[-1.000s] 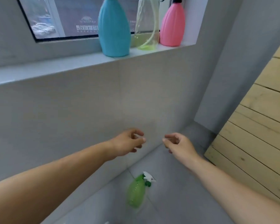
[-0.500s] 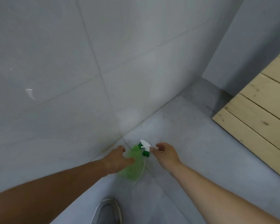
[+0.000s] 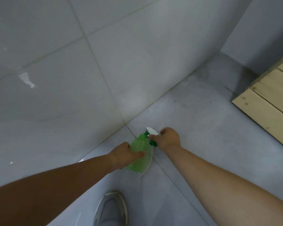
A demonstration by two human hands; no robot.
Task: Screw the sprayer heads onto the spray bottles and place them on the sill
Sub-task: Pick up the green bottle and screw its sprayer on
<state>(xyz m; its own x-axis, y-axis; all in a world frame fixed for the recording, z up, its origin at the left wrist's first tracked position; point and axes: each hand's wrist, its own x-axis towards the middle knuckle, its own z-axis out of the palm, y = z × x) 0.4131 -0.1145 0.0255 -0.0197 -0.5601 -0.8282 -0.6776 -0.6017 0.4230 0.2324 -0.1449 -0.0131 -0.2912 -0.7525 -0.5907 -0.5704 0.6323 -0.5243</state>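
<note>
A translucent green spray bottle point(image 3: 140, 146) lies on the grey floor tiles close to the wall. My left hand point(image 3: 123, 154) wraps around its body from the left. Beside the bottle's neck lies a white sprayer head point(image 3: 152, 131) with a green collar and a thin dip tube trailing alongside the bottle. My right hand point(image 3: 167, 137) pinches that sprayer head between thumb and fingers. The sill and the other bottles are out of view.
A glossy white tiled wall point(image 3: 72, 70) rises right behind the bottle. A pale wooden slatted panel point(image 3: 268, 101) stands on the floor at the right. My grey shoe point(image 3: 111, 209) is on the floor point(image 3: 194, 121) just below the hands.
The view dropped from the sill to the floor. Both hands came down from mid-air and closed, the left on the green bottle, the right on the sprayer head.
</note>
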